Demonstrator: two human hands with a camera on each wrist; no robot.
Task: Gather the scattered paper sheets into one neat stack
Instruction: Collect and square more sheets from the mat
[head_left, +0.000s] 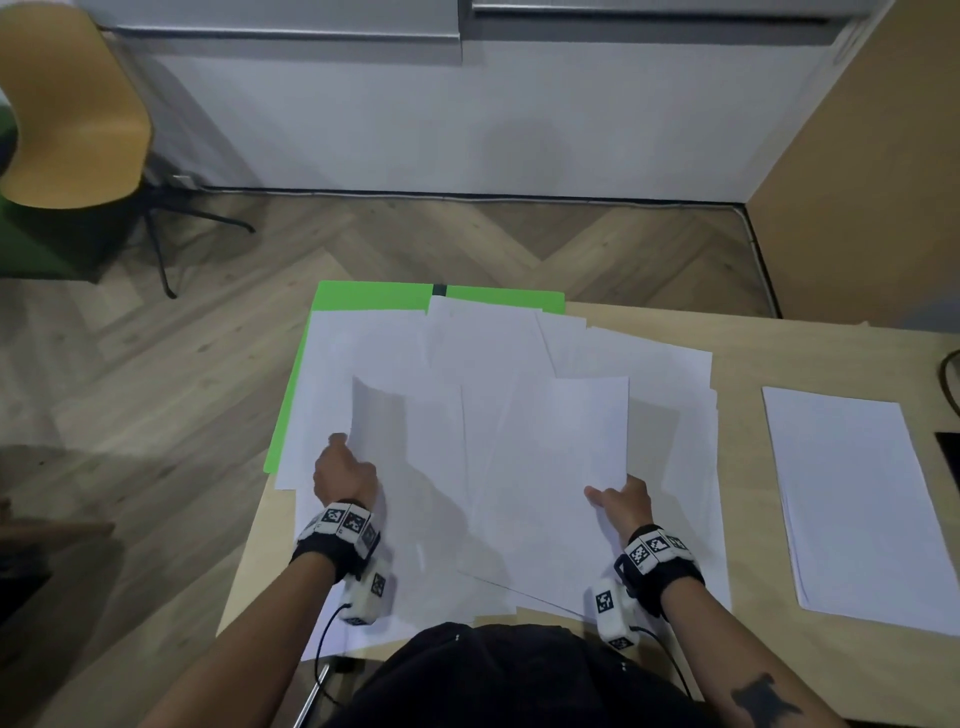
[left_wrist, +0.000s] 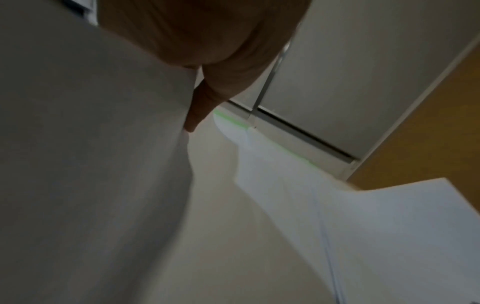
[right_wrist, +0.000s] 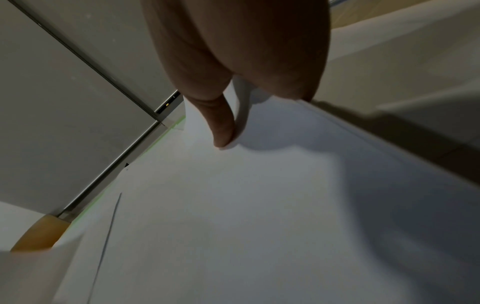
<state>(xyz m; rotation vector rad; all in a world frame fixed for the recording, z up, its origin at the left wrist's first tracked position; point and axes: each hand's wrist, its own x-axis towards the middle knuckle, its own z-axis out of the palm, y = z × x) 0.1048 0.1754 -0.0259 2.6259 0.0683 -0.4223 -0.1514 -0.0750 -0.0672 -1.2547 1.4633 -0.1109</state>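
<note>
Several white paper sheets (head_left: 488, 353) lie fanned and overlapping on the wooden table (head_left: 779, 348), over a green sheet (head_left: 374, 297). My left hand (head_left: 343, 467) grips the raised, curling left edge of one sheet (head_left: 410, 441); in the left wrist view its thumb (left_wrist: 194, 117) presses against that sheet (left_wrist: 103, 164). At the sheets' near right, my right hand (head_left: 618, 501) pinches the lower right corner of another lifted sheet (head_left: 566, 441). The right wrist view shows its thumb (right_wrist: 222, 129) on the paper's bent corner (right_wrist: 241, 115). The other fingers of both hands are hidden under paper.
A separate squared pile of white sheets (head_left: 852, 499) lies on the table's right side. A dark flat object (head_left: 949, 460) and a cable (head_left: 950, 374) sit at the right edge. A yellow chair (head_left: 72, 114) stands on the floor at far left.
</note>
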